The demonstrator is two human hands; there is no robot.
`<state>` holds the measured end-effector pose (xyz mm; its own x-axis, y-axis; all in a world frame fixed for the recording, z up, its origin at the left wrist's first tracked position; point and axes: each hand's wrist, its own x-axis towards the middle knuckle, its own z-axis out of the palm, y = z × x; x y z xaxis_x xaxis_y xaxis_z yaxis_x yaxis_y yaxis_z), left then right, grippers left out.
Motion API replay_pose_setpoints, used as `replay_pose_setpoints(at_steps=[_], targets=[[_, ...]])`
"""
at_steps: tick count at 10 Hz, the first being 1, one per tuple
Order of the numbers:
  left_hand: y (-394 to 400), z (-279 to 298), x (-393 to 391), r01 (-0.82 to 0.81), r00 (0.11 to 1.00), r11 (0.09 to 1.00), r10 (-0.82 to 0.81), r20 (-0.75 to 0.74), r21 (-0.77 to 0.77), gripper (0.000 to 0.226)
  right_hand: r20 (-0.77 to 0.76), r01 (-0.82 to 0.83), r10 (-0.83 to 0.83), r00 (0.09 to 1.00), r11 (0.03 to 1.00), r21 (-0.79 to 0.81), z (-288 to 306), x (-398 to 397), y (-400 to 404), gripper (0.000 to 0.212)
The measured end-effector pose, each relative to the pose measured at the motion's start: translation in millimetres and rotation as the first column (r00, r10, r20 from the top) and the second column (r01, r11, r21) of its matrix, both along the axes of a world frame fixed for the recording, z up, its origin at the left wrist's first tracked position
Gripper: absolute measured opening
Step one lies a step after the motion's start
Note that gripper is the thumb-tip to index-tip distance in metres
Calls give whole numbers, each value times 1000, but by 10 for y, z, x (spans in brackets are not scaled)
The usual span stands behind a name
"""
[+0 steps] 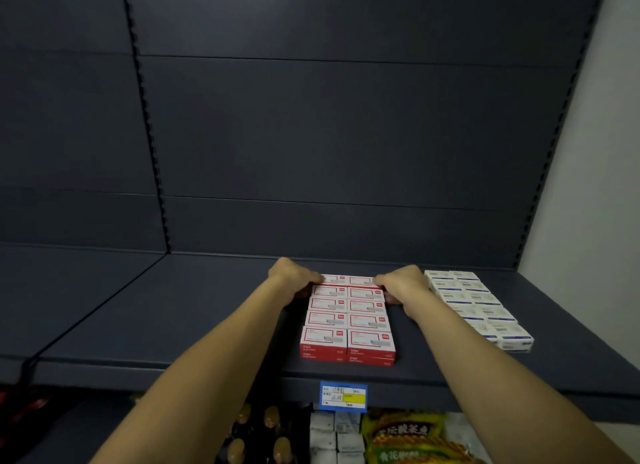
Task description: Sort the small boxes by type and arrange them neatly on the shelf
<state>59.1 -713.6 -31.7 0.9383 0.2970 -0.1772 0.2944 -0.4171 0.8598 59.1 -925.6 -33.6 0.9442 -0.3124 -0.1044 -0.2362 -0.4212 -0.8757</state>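
Dark blue-grey shelf (207, 325), seen from above and in front. Two blocks of small boxes sit on its right half.

Red-and-white boxes (348, 320): two columns running from near the front edge back toward the rear panel, stacked two high at the front, sides touching, rows squared up. The block lies roughly mid-shelf, slightly right of centre.

White boxes with blue print (479, 307): also two columns, just beside the red block on its right, a narrow gap between them, reaching toward the right end of the shelf by the pale wall (595, 152).

Left hand (294, 278): at the rear left corner of the red block, fingers curled over the back row and down its left side, gripping it. Right hand (403, 283): mirrored at the rear right corner, fingers curled onto the back row, thumb side down along the block's right flank. Both forearms are stretched forward over the front edge.

Blue-bordered price tag (343, 396) with a yellow patch is fixed to the shelf's front lip, below the red block. Beneath the shelf: yellow snack packets (405, 436) and small white packs (334, 436).
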Motion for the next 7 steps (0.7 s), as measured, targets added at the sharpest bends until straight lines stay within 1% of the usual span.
replay_pose_setpoints(at_steps=[3, 5, 6, 7], targets=[[-36, 27, -79, 1, 1000, 1000, -1, 7, 18, 35, 8, 19, -19, 1000, 1000, -1, -11, -82, -9, 18], [-18, -4, -106, 43, 998, 999, -43, 36, 6, 34, 5, -6, 7, 1000, 993, -120, 37, -144, -4, 15], [-11, -30, -106, 39, 998, 998, -42, 56, 48, 30, -2, 0, -1, 1000, 992, -129, 16, -174, -9, 21], [-5, -13, -134, 23, 997, 991, -32, 69, 135, 27, 44, 45, -40, 998, 990, -135, -29, -183, -71, 23]])
